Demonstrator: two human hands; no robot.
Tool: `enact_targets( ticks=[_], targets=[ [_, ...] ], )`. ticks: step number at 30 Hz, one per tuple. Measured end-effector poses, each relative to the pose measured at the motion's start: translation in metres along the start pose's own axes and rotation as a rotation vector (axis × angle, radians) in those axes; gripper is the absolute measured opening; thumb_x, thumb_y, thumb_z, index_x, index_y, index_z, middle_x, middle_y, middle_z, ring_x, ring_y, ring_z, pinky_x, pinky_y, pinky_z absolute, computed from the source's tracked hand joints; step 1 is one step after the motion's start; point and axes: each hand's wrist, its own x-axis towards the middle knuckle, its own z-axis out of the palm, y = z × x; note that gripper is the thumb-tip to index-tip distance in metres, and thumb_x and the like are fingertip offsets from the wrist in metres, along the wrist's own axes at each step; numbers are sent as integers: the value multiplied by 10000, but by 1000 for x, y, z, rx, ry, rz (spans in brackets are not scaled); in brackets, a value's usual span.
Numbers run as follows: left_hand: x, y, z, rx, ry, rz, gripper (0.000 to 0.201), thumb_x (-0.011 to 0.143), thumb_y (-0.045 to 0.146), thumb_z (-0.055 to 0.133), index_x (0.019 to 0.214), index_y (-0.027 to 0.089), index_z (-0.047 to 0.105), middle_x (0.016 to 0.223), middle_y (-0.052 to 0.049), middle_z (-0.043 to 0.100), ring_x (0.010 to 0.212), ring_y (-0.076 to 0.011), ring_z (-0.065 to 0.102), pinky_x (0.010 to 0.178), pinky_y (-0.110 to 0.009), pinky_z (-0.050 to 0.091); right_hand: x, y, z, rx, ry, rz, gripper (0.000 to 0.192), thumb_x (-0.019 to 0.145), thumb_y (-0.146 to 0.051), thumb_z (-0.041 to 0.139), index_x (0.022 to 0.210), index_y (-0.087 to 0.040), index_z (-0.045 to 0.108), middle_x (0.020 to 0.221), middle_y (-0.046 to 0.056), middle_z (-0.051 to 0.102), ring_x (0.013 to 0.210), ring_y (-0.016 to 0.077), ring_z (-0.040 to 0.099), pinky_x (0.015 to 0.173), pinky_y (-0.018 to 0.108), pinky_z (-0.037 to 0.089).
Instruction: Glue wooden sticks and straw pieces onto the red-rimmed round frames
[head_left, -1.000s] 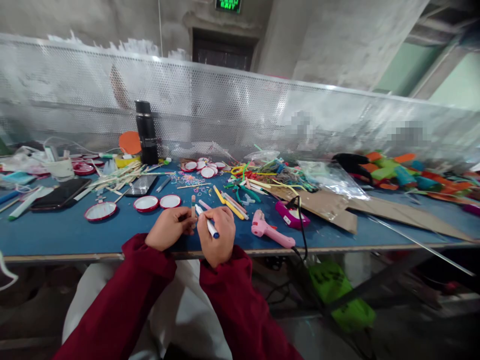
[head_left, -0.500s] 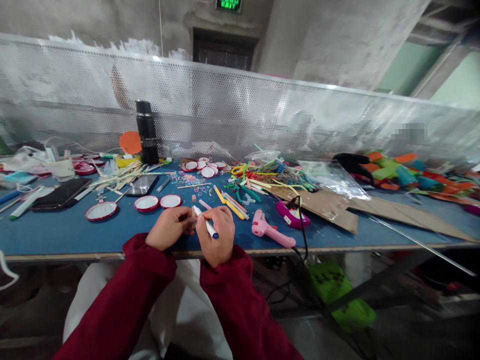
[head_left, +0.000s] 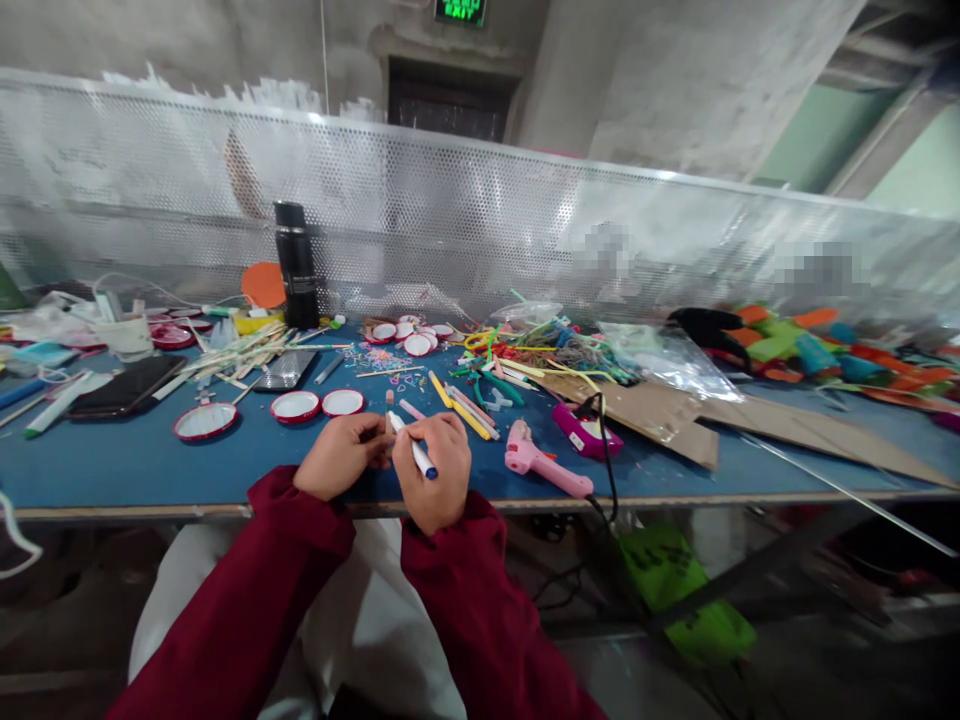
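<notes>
My right hand [head_left: 436, 472] is closed round a white marker [head_left: 411, 446] with a blue end, its other end slanting toward my left hand. Pinched between the fingers of my left hand [head_left: 337, 456] is a small, flat, tan strip [head_left: 389, 402], standing roughly upright; its lower part is hidden by the fingers. The marker's front end meets the strip or lies very near it; which of the two I cannot tell. Just beyond the hands lie a pink pen [head_left: 411, 409] and several yellow and pale markers [head_left: 469, 415].
A pink glue gun [head_left: 546, 463] lies right of my hands, beside a purple device [head_left: 586, 430] with a black cable. Red-rimmed lids [head_left: 205, 421] lie to the left. Farther back are a black bottle [head_left: 298, 268], wooden sticks [head_left: 240, 350], pipe cleaners [head_left: 555, 345] and cardboard [head_left: 637, 405].
The whole view has shifted very slightly. Both hands keep the same hold and position on the strip and the marker.
</notes>
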Motion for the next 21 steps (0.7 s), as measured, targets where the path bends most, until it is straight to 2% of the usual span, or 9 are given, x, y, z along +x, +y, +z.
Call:
enact_targets(
  ticks=[21],
  targets=[
    [0, 0, 2, -52, 7, -10, 278, 780, 446, 657, 720, 177, 618, 614, 18, 599, 552, -146, 592, 559, -255, 481, 2, -1, -2, -8, -5, -10, 148, 883, -179, 560, 744, -224, 538, 682, -5, 627, 709, 167, 561, 806, 344, 458]
  ],
)
